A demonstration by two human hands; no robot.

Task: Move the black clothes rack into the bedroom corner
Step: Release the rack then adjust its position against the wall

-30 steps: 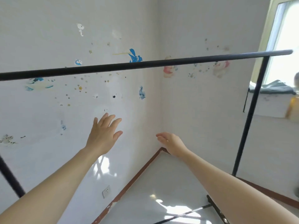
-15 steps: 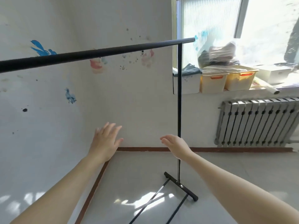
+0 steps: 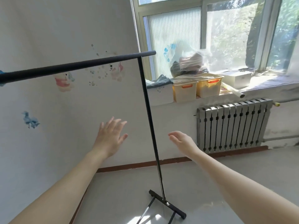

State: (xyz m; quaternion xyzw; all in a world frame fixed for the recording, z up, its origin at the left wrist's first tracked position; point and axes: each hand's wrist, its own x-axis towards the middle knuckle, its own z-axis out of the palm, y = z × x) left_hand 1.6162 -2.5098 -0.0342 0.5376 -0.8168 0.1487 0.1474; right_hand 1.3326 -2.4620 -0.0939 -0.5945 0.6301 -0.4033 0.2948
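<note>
rack post stands between both open hands.

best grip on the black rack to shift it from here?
Probably the bare top rail of the black clothes rack, palms down from above, hands apart. It spans the view above the open left hand and right hand; the thin upright would likely let it twist.

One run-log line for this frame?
rack: standing by corner | left hand: open, empty | right hand: open, empty | contact: none
</note>
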